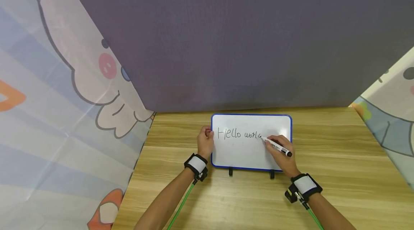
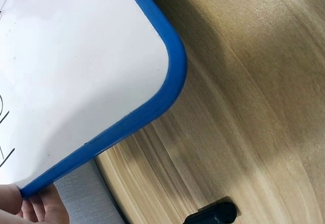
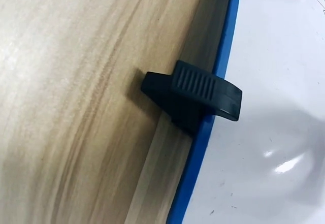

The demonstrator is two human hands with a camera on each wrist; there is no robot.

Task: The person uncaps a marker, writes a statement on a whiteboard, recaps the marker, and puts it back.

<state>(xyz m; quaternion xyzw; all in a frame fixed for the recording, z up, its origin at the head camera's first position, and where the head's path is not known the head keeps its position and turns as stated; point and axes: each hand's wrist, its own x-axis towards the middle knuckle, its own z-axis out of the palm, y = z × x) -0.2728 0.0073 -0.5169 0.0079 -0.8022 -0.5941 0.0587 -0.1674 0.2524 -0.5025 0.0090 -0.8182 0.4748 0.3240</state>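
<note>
A whiteboard [image 1: 239, 157] with a blue rim stands on black feet in the head view, bearing the handwriting "Hello worl" and a partly formed letter. At its left edge, my left hand [image 1: 205, 143] grips the rim; the left wrist view shows the thumb in front and fingers [image 2: 53, 203] behind. Between the fingers of my right hand [image 1: 284, 160] is a white marker [image 1: 275, 145] with a black end. Its tip meets the board at the last letter. The right wrist view shows a black foot [image 3: 203, 89] clasping the blue rim, but not the marker.
The board rests on a wood-grain table [image 1: 326, 158]. Behind it rises a dark grey panel [image 1: 233, 43], with cartoon-printed sheets [image 1: 58, 79] at the sides. Each wrist wears a black-and-white strap [image 1: 196, 164], from which a green cable [image 1: 181, 206] trails.
</note>
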